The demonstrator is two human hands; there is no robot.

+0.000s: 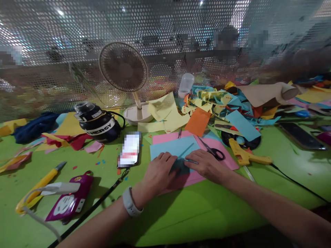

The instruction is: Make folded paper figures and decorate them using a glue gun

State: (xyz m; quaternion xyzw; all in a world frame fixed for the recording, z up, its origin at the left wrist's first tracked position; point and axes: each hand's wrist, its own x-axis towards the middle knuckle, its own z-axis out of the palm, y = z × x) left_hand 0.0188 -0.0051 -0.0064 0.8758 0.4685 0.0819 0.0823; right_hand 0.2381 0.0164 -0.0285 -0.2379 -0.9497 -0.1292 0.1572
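My left hand [161, 170], with a white band on its wrist, rests on a light blue sheet [160, 148], its fingertips pointing toward the sheet's middle. Across a small gap, my right hand [201, 163] has its fingers pressed together around a small blue piece [190, 161] at their tips. Pink sheets [227, 156] lie beneath the blue one. Black-handled scissors [217, 154] rest on the pink paper just beyond my right hand. What lies under my left palm is hidden.
A lit phone [129, 150] and black jug [100, 125] stand left of the sheets. Behind are a fan [124, 69] and heaped paper scraps [214, 98]. A yellow glue gun [248, 156] with a black cord lies right; a purple power bank [71, 199] and yellow cutter [38, 186] lie left.
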